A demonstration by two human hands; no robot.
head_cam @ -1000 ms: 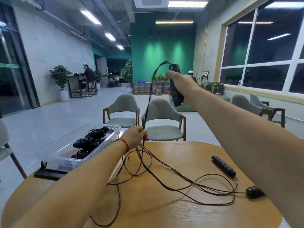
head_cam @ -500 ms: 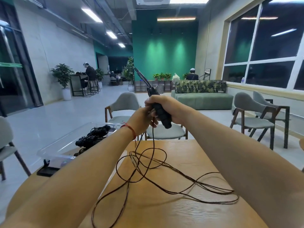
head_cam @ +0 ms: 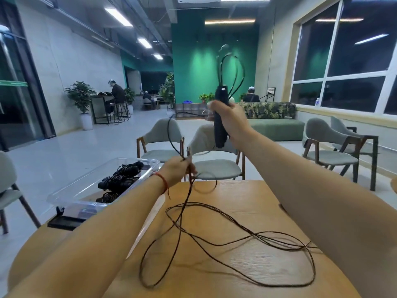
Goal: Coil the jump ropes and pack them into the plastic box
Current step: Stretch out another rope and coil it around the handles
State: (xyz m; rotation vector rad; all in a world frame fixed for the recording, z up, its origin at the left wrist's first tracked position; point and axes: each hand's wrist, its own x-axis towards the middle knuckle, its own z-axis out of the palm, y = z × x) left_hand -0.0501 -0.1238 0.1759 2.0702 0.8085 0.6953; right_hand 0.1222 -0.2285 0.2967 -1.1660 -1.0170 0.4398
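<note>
Gripping the black handle (head_cam: pixel 219 132) of a jump rope (head_cam: pixel 257 235) upright in a clenched right hand (head_cam: pixel 233 123), a person works above a round wooden table (head_cam: pixel 247 203), though parts of the scene resist a clear reading. The loops of cord rising above the handle are smeared by blur, the handle's middle is covered by the fingers, and the cord's other end cannot be traced. The right forearm covers the table's right side and cuts off the strands that run under it, while both arms leave the frame at the bottom edge. The left hand (head_cam: pixel 178 171), lower than the right and just over the table's far edge, pinches several strands of cord between curled fingers; a red string (head_cam: pixel 163 183) circles that wrist. From the pinch one strand arcs up and across toward the raised handle, while the rest drops to the table and sprawls in loose, overlapping loops over its middle, between the two forearms and below both hands. At the table's left edge, just left of the left wrist and well apart from the right hand, sits a clear plastic box (head_cam: pixel 71 198) holding black coiled ropes (head_cam: pixel 122 179); their number is hard to tell in the tangle. A flat black object (head_cam: pixel 64 223) lies at the box's near end, its nature unclear. Grey chairs (head_cam: pixel 160 134) stand beyond the table's far edge.
</note>
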